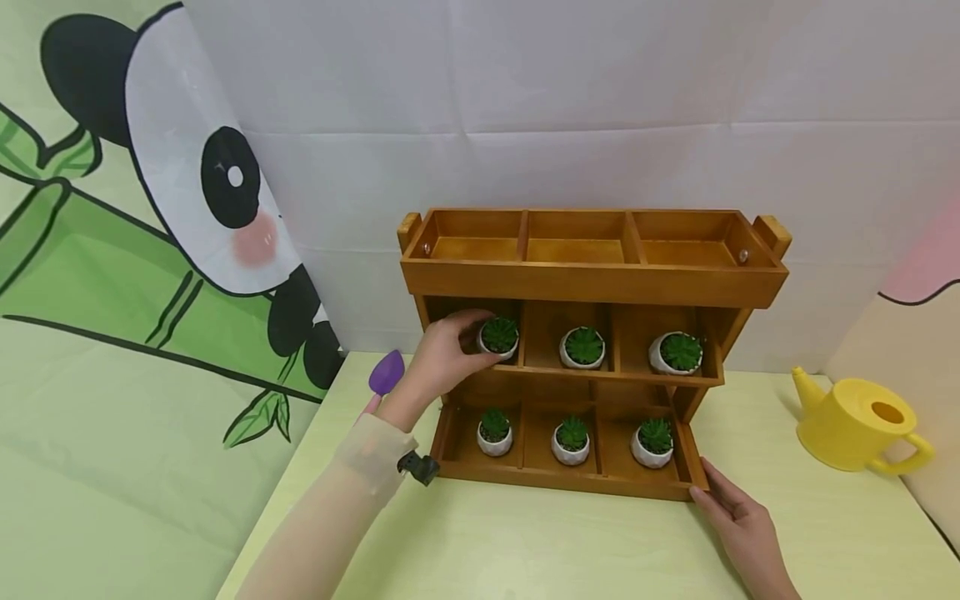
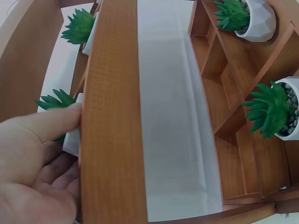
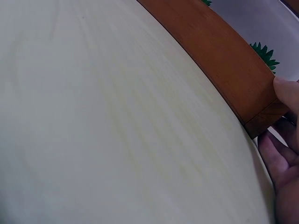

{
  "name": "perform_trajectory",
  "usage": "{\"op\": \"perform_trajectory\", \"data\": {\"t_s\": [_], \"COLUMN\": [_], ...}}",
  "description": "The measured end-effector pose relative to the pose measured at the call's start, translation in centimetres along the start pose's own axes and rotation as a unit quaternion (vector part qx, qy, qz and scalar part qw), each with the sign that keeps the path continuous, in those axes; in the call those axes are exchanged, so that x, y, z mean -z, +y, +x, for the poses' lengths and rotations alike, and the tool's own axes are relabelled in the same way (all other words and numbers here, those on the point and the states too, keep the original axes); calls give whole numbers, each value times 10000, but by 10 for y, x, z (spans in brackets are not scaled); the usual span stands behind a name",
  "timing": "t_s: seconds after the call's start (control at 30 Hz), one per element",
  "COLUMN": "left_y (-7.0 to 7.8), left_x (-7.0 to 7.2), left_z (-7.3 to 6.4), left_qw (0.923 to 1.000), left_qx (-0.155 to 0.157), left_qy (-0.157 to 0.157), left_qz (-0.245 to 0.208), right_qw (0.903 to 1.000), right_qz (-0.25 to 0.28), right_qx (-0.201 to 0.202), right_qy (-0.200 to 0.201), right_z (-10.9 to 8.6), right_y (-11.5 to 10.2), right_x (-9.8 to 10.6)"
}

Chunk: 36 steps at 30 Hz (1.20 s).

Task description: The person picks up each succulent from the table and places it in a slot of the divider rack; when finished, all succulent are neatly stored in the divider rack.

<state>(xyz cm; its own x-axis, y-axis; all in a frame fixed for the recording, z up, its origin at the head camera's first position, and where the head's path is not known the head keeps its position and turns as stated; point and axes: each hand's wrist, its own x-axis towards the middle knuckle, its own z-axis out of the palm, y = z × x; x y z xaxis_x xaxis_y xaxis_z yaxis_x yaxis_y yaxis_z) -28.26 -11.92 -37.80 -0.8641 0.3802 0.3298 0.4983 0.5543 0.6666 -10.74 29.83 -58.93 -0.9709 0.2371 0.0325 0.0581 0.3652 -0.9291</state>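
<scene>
A brown wooden three-tier shelf (image 1: 592,285) stands on the table against the curtain. My left hand (image 1: 444,354) reaches into the left compartment of its middle tier. There it grips a small potted succulent (image 1: 498,335) in a white faceted pot, thumb at the front and fingers around the side. The left wrist view shows the thumb on the pot (image 2: 73,140), partly behind the tier's front board. My right hand (image 1: 742,529) holds the front right corner of the bottom tier, thumb on the front board (image 3: 224,60) and fingers around the end.
Two more succulents (image 1: 582,347) sit in the middle tier, and three, including one at left (image 1: 495,432), in the bottom tier. The top tier (image 1: 577,250) has bare compartments. A yellow watering can (image 1: 855,423) stands right; a purple toy shovel (image 1: 386,372) lies left, behind my left arm.
</scene>
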Motion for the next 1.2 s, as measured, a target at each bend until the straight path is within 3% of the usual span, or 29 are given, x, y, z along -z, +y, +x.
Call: {"op": "perform_trajectory", "data": {"t_s": [0.23,0.77,1.07,1.2], "left_y": [1,-5,-6,-6], "left_x": [6,13,13,10], "left_z": [1,2,-4,-12], "left_qw": [9996,9966,9955,9963], "left_qx": [86,232,282,220], "left_qy": [-258,-704,-655,-409], "left_qz": [125,-355,-616,-729], "right_qw": [10000,9999,9999,9999], "right_qz": [59,45,11,-2], "right_qx": [-78,88,130,150], "right_qy": [16,18,13,31], "right_z": [1,4,5,5], "right_y": [1,2,2,4], "right_x": [0,-3,-3,-2]}}
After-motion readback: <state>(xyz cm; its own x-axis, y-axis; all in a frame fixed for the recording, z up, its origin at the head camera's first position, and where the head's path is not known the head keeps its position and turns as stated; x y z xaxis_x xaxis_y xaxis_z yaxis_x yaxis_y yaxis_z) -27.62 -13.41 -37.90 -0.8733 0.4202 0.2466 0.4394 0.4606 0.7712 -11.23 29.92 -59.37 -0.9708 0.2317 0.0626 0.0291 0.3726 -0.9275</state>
